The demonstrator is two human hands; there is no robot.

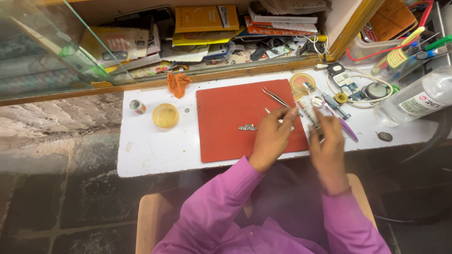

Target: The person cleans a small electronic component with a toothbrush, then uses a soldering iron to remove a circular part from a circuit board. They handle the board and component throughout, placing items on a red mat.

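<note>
- Head view, landmark = red mat (226,117) lying on the white bench (146,150); only one view to go by.
- Right hand (329,146) – over the mat's right edge, fingers closed round a small white tube (308,110) w/ dark print, held tilted, its upper end pointing away from the person. Motion blur here, so exact finger placement can't be told.
- Left hand (273,136) – over the mat's right part, just beside the right hand; fingertips reach to the tube's near side. Whether it pinches the tube or a cap, can't tell.
- Handling, as a guess: tube looks light and soft-walled – squeezes easily, so hold at the mid-body w/ light pressure, other hand at the end. Probably smooth-skinned and a bit slippery.
- On the mat, left of the hands: small metal part (247,127), lying loose, apart from both hands.
- On the mat's upper right: tweezers (275,97), untouched, tips toward the hands.
- Off the mat's upper right corner: shallow yellow dish (301,83); further right a small circuit board (340,75) w/ white cable, and a clear plastic bottle (416,101) on its side.
- Left of the mat: second yellow dish (165,115), a small striped roll (137,106); orange cloth (178,83) just beyond the mat's upper left corner.
- Purple pen-like tool (347,129) right of the mat, close by the right hand.
</note>
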